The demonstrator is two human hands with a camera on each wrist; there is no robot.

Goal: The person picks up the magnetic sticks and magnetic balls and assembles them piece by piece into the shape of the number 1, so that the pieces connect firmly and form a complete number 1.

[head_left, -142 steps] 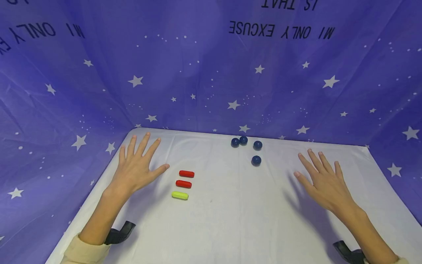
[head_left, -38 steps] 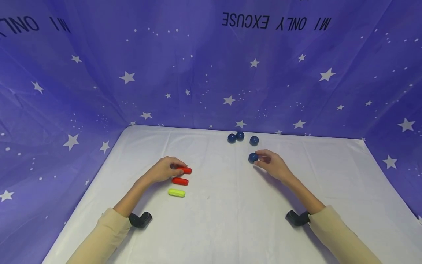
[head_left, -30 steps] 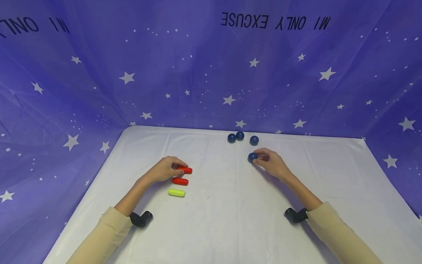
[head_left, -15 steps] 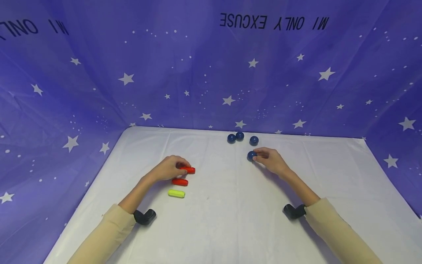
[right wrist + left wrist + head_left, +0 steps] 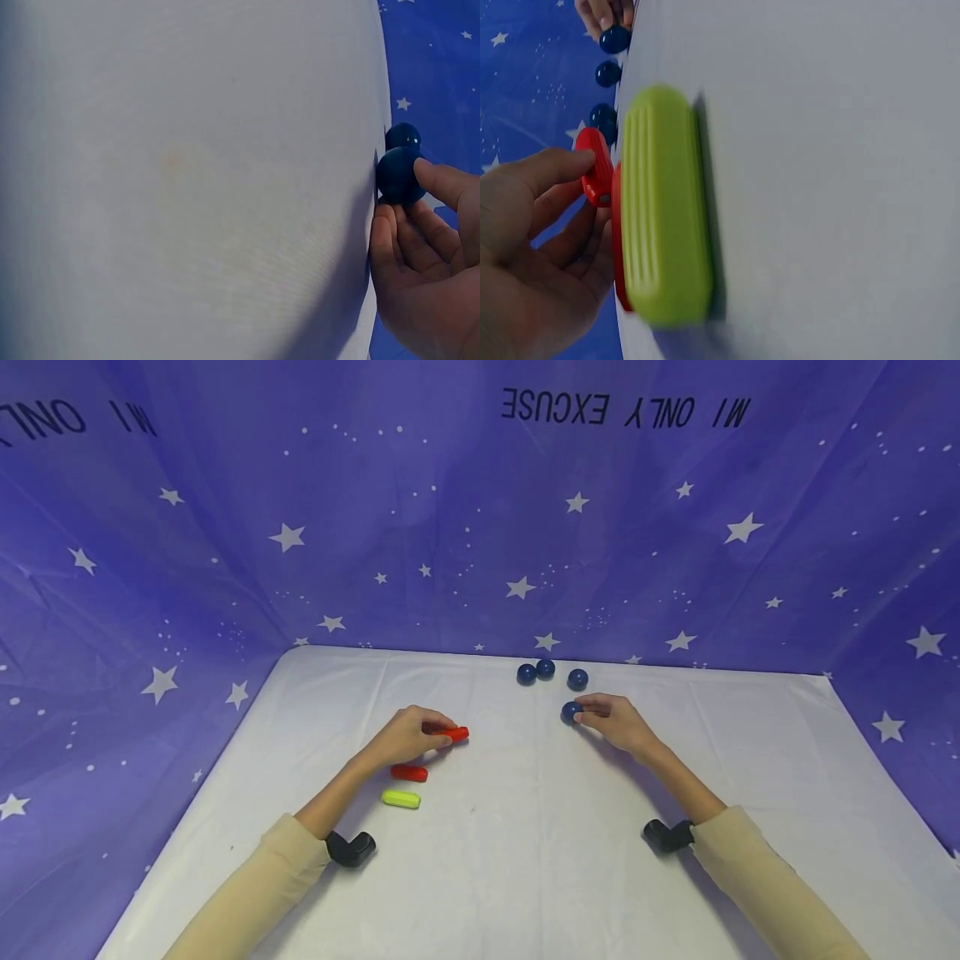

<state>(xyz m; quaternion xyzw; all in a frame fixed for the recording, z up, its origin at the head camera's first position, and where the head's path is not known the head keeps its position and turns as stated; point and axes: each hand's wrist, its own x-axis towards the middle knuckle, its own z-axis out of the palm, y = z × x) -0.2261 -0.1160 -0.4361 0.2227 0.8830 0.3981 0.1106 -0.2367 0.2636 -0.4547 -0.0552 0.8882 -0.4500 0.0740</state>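
Observation:
My left hand [image 5: 408,735] pinches a short red ribbed rod [image 5: 460,734] between thumb and fingers, at the left of the middle of the table. The left wrist view shows this red rod [image 5: 595,176] with one end pointing up. Below that hand lie a second red rod [image 5: 409,773] and a yellow-green ribbed rod [image 5: 401,799], side by side. Toward the back, my right hand [image 5: 618,725] holds a dark blue ball [image 5: 570,712] in its fingertips. In the right wrist view the thumb presses one side of the blue ball [image 5: 397,176], fingers under it.
Several dark blue balls lie near the back edge: two close together, one ball [image 5: 527,674] and its neighbour [image 5: 546,669], and another ball [image 5: 577,679] to their right. A white cloth [image 5: 480,877] covers the table. A purple star-printed curtain [image 5: 420,527] stands behind and at both sides.
From spread open over the table, both hands have come to grip a rod and a ball. Lately the left hand carries its red rod rightward and back; the right hand and ball shift slightly back.

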